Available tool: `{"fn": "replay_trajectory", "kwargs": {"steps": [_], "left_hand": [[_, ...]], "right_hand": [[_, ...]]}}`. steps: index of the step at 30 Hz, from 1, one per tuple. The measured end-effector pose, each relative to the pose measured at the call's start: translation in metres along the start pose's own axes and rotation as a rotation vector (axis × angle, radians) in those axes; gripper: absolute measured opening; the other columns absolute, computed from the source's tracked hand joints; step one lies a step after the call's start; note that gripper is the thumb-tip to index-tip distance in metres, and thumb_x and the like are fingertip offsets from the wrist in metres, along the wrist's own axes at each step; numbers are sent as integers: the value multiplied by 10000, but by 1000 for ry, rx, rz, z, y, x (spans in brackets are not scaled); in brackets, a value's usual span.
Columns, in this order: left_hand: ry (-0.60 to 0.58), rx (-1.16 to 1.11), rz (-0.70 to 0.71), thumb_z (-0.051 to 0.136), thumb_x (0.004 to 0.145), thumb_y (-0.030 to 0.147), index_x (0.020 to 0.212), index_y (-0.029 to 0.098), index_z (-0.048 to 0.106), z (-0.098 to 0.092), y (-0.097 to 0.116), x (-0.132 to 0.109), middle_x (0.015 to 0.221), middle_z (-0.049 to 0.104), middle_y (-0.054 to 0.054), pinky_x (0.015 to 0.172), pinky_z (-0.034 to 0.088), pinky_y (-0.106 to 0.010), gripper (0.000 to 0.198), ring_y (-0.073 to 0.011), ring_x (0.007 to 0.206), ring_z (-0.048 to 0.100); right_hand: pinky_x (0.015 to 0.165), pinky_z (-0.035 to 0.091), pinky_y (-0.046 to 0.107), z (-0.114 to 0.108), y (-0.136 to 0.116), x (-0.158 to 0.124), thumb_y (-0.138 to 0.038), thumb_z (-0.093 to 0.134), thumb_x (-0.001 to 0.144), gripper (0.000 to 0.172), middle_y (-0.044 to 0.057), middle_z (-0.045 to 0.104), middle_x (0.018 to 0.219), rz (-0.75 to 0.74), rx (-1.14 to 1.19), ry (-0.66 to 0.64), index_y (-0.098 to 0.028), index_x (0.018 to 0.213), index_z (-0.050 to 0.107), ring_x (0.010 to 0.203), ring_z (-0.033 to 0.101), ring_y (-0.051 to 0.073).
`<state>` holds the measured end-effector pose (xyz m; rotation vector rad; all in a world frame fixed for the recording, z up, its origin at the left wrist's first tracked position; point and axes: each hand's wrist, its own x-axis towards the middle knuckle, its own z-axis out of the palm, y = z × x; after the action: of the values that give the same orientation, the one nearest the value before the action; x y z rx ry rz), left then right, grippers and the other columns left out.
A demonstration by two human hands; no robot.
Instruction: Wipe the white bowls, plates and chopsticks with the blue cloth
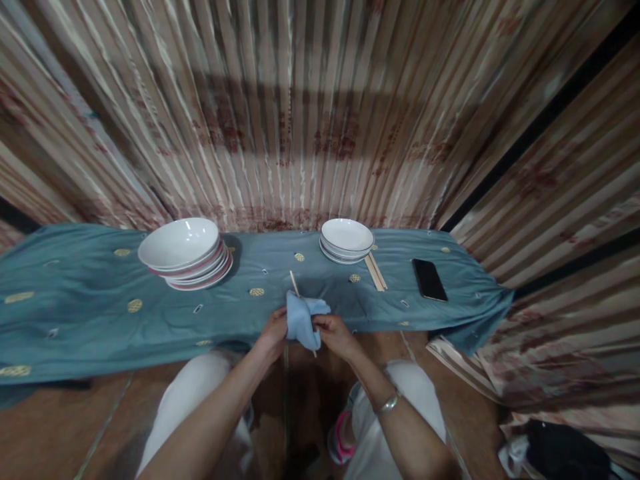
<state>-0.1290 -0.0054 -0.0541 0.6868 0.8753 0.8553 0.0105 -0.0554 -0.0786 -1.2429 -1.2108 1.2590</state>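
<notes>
A light blue cloth [301,321] is bunched between my hands just past the table's near edge. From its top and bottom stick out the ends of a thin wooden chopstick [294,283], whose middle the cloth covers; whether it is one stick or a pair I cannot tell. My left hand [273,332] is closed on the cloth's left side. With fingers and thumb together, my right hand [337,335] grips the cloth's right side. Beyond and to the right, several chopsticks [376,272] lie on the table beside a stack of small white plates [347,237].
A stack of white bowls [183,243] with red bands stands on the table's left part. A black phone [429,279] lies at the right on the blue patterned tablecloth [115,327]. Pleated curtains [280,113] hang behind and at the right. A black bag [565,450] is at the lower right.
</notes>
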Motion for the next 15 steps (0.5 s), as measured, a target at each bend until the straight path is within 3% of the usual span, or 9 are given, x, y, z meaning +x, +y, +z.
{"fn": "replay_trajectory", "kwargs": {"steps": [4,8,11,15], "left_hand": [[0,20,3,854,452,219,581,117,688,-3,0,1,500,638,-34,506,437,-242,233,-147,477,571],[-7,45,-10,852,462,216,598,110,703,-3,-2,1,515,651,-37,489,411,-234,228,-119,447,525],[-27,80,-39,852,455,217,612,111,719,-1,-5,-2,552,674,-52,499,412,-233,232,-122,467,533],[-77,130,-85,849,436,216,595,117,728,6,-10,-7,533,667,-54,510,417,-239,223,-131,472,533]], "right_hand": [[591,473,255,-13,-2,4,-511,700,657,335,-16,658,616,76,64,22,-176,661,687,571,571,125],[542,464,241,-29,-2,9,-513,730,622,328,-22,630,567,73,79,214,-189,642,682,527,554,115],[622,492,268,-32,-3,12,-521,740,616,340,1,691,672,43,115,288,-203,734,719,617,605,138],[744,504,306,-24,-5,14,-516,770,605,388,27,733,803,71,222,247,-201,830,745,754,655,170]]}}
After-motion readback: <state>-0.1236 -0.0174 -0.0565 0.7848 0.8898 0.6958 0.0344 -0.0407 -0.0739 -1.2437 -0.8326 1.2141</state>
